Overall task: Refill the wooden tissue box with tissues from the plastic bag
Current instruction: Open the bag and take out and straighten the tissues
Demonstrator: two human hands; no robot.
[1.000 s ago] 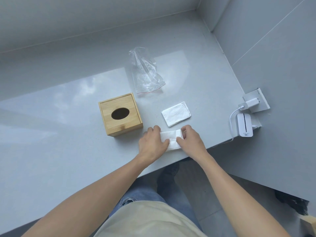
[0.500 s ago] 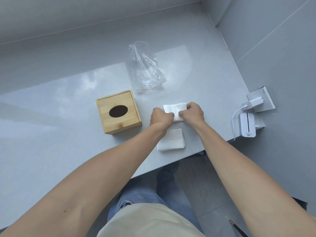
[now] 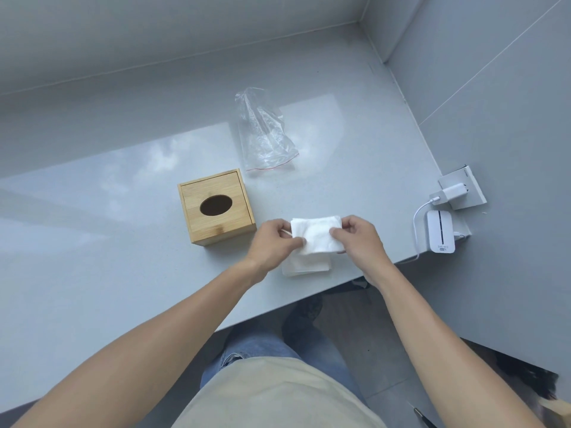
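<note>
A square wooden tissue box [image 3: 216,206] with a dark oval slot in its lid stands on the grey counter [image 3: 123,273]. To its right, my left hand [image 3: 275,240] and my right hand [image 3: 355,237] both pinch a folded white tissue stack [image 3: 318,234], lifted a little off the counter. A second white tissue stack [image 3: 306,265] lies flat right beneath it, partly hidden by my hands. Behind the box, a crumpled clear plastic bag [image 3: 262,134] with a red seal line lies flat, and nothing shows inside it.
A white charger [image 3: 449,193] is plugged into a wall socket [image 3: 469,186] at the right, its cable running to a small white device [image 3: 440,231] at the counter's right end. Grey walls close the back and right sides. The counter's front edge runs just below my hands.
My hands left the first stack near the front edge, reached back to the second stack, and have now lifted it toward me, over the first one.
</note>
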